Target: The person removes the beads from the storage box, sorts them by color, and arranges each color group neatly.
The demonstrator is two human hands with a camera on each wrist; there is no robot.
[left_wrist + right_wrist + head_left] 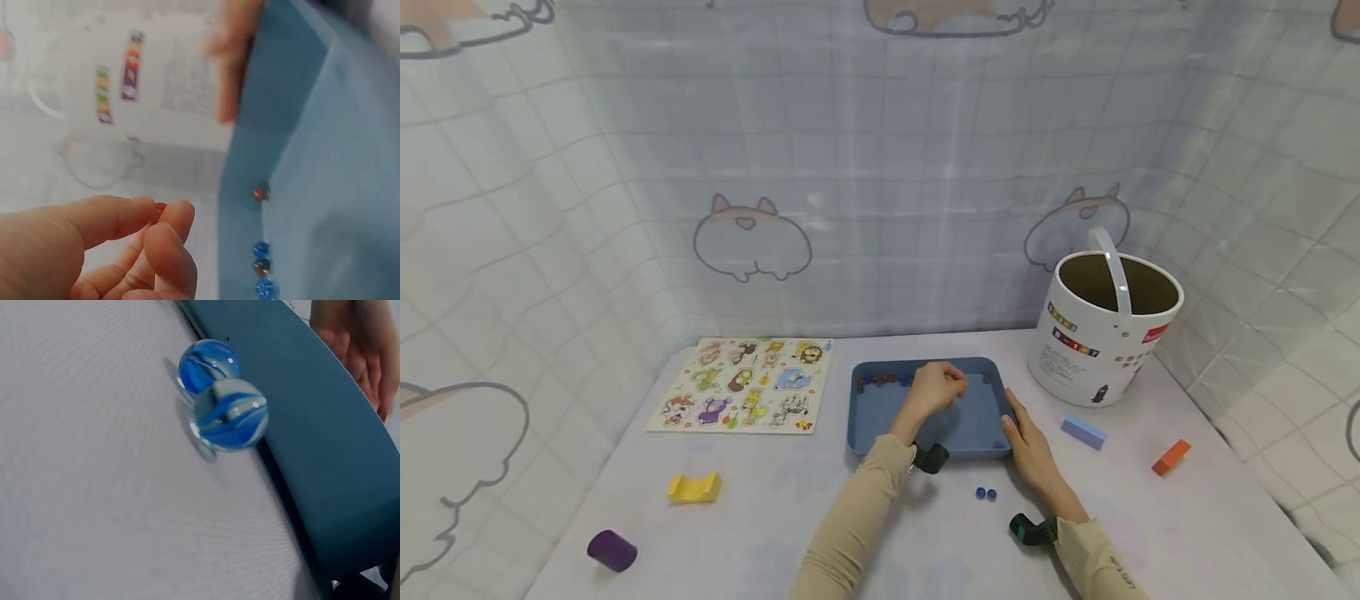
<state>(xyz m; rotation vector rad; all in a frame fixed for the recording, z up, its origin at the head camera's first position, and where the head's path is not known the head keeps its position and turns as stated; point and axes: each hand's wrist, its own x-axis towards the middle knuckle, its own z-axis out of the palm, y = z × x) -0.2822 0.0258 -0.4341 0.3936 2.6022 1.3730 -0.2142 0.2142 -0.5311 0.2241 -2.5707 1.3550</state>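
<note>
My left hand (934, 387) is over the blue tray (977, 454), pinching a small red marble (160, 207) between thumb and fingertips, mostly covered by them. At the tray's right side my right hand (1033, 454) holds the wall, thumb at the rim and fingers along the outside. Inside the tray, several brown and blue marbles (883, 379) line the far wall; a brown marble (260, 193) sits apart from a short row of others in the left wrist view. Two blue-swirled marbles lie side by side on the table outside the near wall, the closer marble (230, 415) large in the right wrist view.
A white bucket (1086, 358) with a handle stands at back right, near a blue block (1083, 432) and an orange block (1171, 457). On the left are an animal puzzle board (741, 383), a yellow block (695, 488) and a purple cylinder (612, 550).
</note>
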